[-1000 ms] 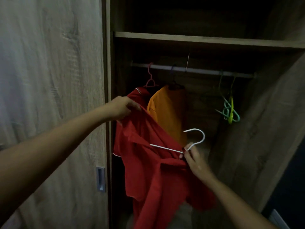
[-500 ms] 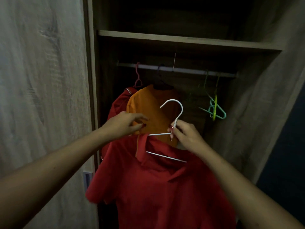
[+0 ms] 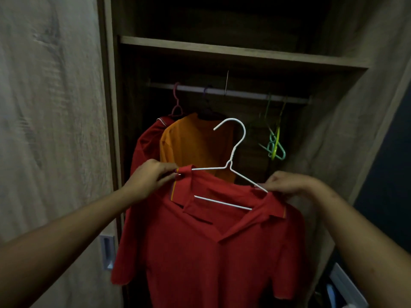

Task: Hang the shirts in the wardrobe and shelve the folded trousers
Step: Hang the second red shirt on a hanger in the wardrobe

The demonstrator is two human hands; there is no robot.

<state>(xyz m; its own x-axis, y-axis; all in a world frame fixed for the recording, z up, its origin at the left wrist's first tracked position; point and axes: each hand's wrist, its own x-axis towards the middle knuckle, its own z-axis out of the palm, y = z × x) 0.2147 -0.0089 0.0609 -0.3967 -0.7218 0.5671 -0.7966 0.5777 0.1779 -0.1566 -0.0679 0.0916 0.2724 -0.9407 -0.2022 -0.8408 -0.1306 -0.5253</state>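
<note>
A red polo shirt (image 3: 213, 247) hangs on a white wire hanger (image 3: 233, 156) in front of the open wardrobe. My left hand (image 3: 149, 181) pinches the shirt's left collar over the hanger's end. My right hand (image 3: 289, 183) grips the right shoulder and the hanger's other end. The hanger's hook points up, below the rail (image 3: 229, 92). Behind it, an orange shirt (image 3: 195, 147) and another red shirt (image 3: 144, 147) hang from the rail.
Several empty green and yellow hangers (image 3: 275, 143) hang at the rail's right end. A wooden shelf (image 3: 240, 52) spans above the rail. The sliding door (image 3: 51, 130) with a recessed handle (image 3: 107, 252) stands at left.
The red shirt now sits spread across the hanger. My right hand moved from the hanger's neck to the right shoulder, and both hands hold the shirt up higher.
</note>
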